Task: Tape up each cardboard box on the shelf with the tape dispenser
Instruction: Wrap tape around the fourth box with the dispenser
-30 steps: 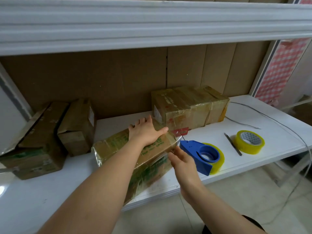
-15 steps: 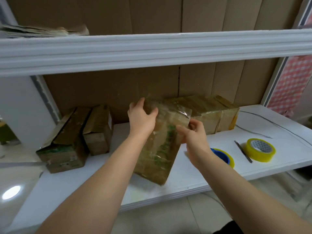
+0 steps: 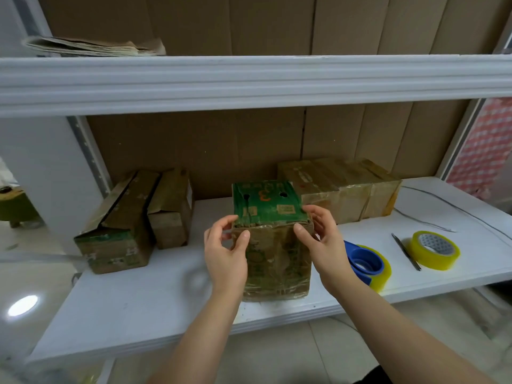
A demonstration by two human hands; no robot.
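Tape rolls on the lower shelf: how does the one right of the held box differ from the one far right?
The near tape roll sits in the blue tape dispenser; the spare tape roll is bare. The near one stands tilted on edge and is partly hidden by the right hand; the spare lies flat in full view, beside a pen. Both are yellowish clear tape on the lower shelf.

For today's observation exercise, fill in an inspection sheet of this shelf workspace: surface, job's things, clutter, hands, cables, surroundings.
Surface: white shelf, glossy.
Job's things: green-topped box upright at the front; blue tape dispenser to its right; taped boxes behind; open boxes at left.
Clutter: spare tape roll, pen-like tool.
Hands: left hand and right hand grip the box's upper corners.
Cables: thin wire at right.
Surroundings: upper shelf holding flattened cardboard.
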